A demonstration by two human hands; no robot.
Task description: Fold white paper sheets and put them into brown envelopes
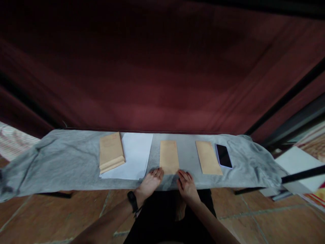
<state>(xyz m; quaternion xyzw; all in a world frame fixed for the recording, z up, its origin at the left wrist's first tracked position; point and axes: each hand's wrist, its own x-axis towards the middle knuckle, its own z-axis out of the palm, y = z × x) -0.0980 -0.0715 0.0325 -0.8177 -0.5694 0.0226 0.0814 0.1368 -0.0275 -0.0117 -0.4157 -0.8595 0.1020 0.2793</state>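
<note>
A tan envelope (169,156) lies flat on the grey cloth, upright in front of me. The fingers of my left hand (151,181) touch its lower left corner, and those of my right hand (187,184) rest at its lower right corner. Both hands have their fingers close together; whether either one pinches the paper is too small to tell. To the right lies a second tan envelope (208,157), slightly slanted. On the left, a stack of tan envelopes (111,149) sits partly over white paper sheets (137,152).
A phone (223,156) lies right of the second envelope. The narrow table has a wrinkled grey cloth (73,162) on it. A dark red panel (162,84) rises behind its far edge. White boards (302,169) and dark bars stand at the right. Tiled floor shows below.
</note>
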